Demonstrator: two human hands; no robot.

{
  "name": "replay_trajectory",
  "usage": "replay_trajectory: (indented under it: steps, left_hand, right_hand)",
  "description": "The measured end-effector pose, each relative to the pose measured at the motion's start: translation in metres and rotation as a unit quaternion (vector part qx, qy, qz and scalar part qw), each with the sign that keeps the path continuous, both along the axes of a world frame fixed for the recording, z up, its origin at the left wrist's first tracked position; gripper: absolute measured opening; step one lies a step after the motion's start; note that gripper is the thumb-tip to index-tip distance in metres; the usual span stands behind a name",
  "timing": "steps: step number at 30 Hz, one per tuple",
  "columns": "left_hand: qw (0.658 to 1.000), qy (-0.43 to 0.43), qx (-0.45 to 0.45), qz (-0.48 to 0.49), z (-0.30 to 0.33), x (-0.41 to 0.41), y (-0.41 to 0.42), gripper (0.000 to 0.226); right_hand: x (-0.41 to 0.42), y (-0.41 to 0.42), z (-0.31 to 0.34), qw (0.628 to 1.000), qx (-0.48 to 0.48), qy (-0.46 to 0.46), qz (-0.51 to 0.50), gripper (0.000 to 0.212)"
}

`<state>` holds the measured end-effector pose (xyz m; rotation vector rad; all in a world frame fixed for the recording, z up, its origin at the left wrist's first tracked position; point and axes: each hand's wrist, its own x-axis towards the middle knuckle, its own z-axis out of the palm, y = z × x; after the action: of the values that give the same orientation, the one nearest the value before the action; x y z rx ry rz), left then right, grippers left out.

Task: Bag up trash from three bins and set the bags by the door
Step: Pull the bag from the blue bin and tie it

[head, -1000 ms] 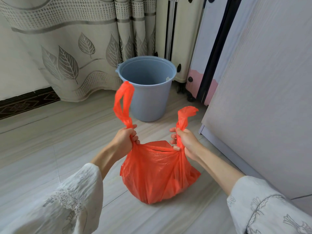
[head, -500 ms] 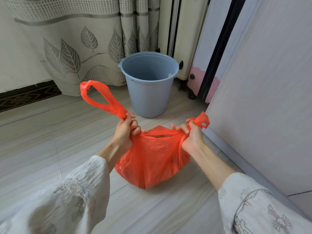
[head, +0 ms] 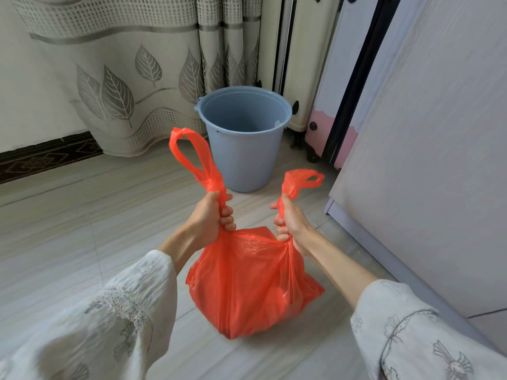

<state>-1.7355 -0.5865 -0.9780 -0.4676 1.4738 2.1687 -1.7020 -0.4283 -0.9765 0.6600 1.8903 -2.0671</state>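
A filled orange plastic bag (head: 247,286) sits in front of me on the pale floor. My left hand (head: 210,215) is closed around its left handle, whose loop stands up above my fist. My right hand (head: 290,223) is closed around the right handle, with a shorter loop sticking out above it. Both fists are close together over the bag's mouth. Behind the bag stands a blue-grey bucket bin (head: 242,138), upright, with no liner in it and almost nothing visible inside.
A leaf-patterned curtain (head: 131,78) hangs behind the bin. A cream suitcase (head: 299,58) and a pink-and-white one (head: 326,105) stand at the back right. A pale cabinet side (head: 428,160) runs along my right. A dark patterned skirting (head: 46,157) lines the left wall.
Both hands have come back together and risen, pulling the handles upright after spreading them wide half a second ago. The bag hangs taller and narrower.
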Motion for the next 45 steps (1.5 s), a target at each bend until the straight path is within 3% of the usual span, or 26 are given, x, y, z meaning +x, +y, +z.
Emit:
replay_trajectory:
  steps: [2, 9, 14, 21, 24, 29, 35, 40, 43, 45]
  left_hand:
    - [0.999, 0.005, -0.015, -0.039, -0.004, 0.003, 0.001, 0.04]
    - [0.985, 0.104, -0.101, -0.098, -0.006, 0.009, 0.006, 0.036]
    - [0.982, 0.125, -0.106, -0.099, 0.0, 0.007, 0.008, 0.044]
    - [0.988, 0.089, -0.061, -0.114, -0.001, 0.008, 0.005, 0.047]
    - [0.982, 0.086, -0.091, -0.143, -0.003, 0.009, 0.005, 0.046]
    - [0.966, 0.106, -0.155, -0.18, -0.004, 0.009, 0.0, 0.045]
    - [0.917, 0.142, -0.23, -0.295, -0.002, 0.017, 0.011, 0.047]
    - [0.947, 0.049, -0.13, -0.291, -0.007, 0.014, 0.005, 0.043]
    - [0.965, -0.013, -0.058, -0.254, -0.011, 0.011, -0.002, 0.041]
    - [0.973, -0.035, -0.024, -0.225, -0.011, 0.011, -0.004, 0.043]
  right_hand:
    - [0.0, 0.0, -0.006, 1.0, 0.019, -0.004, -0.012, 0.036]
    - [0.004, 0.005, -0.017, 0.999, 0.043, -0.014, -0.007, 0.012]
    - [0.0, 0.003, -0.025, 0.997, 0.064, -0.047, 0.004, 0.03]
    - [0.001, 0.008, -0.02, 0.99, 0.118, -0.047, 0.062, 0.029]
    - [0.003, 0.012, -0.015, 0.995, 0.075, -0.042, 0.059, 0.024]
    - [0.003, 0.023, -0.009, 0.989, -0.093, -0.046, 0.102, 0.029]
    - [0.001, 0.016, -0.007, 0.995, -0.085, -0.043, 0.016, 0.049]
    - [-0.001, 0.014, -0.007, 0.986, -0.149, -0.042, -0.06, 0.046]
    - [0.004, 0.015, -0.006, 0.981, -0.193, -0.031, -0.018, 0.047]
    - [0.006, 0.016, -0.007, 0.988, -0.148, -0.012, 0.04, 0.045]
